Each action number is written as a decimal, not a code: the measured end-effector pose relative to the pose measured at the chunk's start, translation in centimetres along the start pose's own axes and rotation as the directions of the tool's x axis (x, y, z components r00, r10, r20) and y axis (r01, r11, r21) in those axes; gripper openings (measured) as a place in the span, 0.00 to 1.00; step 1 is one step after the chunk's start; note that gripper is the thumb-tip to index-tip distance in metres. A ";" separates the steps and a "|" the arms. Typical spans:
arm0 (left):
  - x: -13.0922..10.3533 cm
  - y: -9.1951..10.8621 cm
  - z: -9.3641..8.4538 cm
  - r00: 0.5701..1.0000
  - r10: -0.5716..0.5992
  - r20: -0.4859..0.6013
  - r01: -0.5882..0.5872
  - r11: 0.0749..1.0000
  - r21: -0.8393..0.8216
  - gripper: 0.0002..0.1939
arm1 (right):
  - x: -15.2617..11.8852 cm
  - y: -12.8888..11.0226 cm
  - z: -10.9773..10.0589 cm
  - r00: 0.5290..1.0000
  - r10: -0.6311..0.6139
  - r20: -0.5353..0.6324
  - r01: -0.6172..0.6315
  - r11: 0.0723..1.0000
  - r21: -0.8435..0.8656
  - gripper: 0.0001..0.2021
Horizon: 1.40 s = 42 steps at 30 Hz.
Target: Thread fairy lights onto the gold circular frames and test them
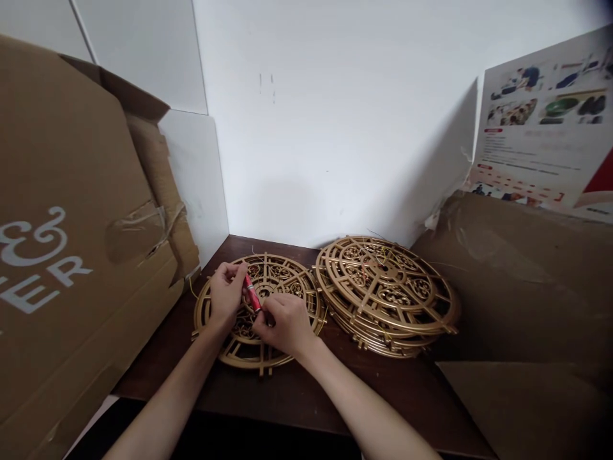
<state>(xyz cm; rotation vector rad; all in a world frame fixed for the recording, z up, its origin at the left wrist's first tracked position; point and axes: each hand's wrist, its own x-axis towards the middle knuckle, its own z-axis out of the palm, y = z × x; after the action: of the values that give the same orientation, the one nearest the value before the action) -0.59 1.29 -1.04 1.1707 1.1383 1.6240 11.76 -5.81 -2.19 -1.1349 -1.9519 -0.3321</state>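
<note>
Nearest the camera, two bare forearms (165, 406) come in from seven and five o'clock at the bottom edge and slant inward toward the middle of the view. The left hand (227, 294) pinches the upper end of a slim red tube (251, 294) between thumb and fingers. The right hand (286, 321) sits at the tube's lower end, thumb and curled fingers drawn together; I cannot tell whether they grip that end or something thin beside it. The tube tilts, top toward eleven o'clock and foot toward five, over the middle of a round gold openwork disc (282, 273). This disc lies flat on a dark brown tabletop (282, 399), just below the centre of view at about half past six, its near part partly hidden by the hands.

At four o'clock, just beside that disc, stands a stack of similar gold discs (387, 297), the top one slightly askew; a thin wire (444, 264) sticks out toward three o'clock.

A large cardboard box (71, 211) fills nine o'clock, white lettering on its side and clear tape on its torn edge. At three o'clock is more brown cardboard (517, 275), with a white printed panel (531, 147) above it at two. A white wall (330, 115) spans twelve.
</note>
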 end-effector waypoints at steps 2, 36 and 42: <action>0.0 0.0 0.0 1.000 -0.024 0.003 0.024 1.000 -0.011 0.17 | 0.0 0.1 0.0 1.000 0.000 0.007 0.000 1.000 0.005 0.06; 0.5 -1.0 -0.5 0.996 -0.086 0.027 0.084 0.995 0.053 0.17 | 0.1 0.6 0.0 0.974 0.143 0.174 -0.137 0.990 -0.042 0.05; 0.6 -1.3 -0.4 0.995 -0.090 0.031 0.089 0.996 0.027 0.16 | 0.0 0.5 0.0 0.975 0.131 0.178 -0.127 0.991 -0.034 0.06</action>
<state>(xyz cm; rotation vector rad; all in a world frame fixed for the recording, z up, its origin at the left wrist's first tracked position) -1.02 2.12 -2.22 1.1420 1.1779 1.5212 12.16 -5.57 -2.23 -1.3392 -2.0217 -0.1879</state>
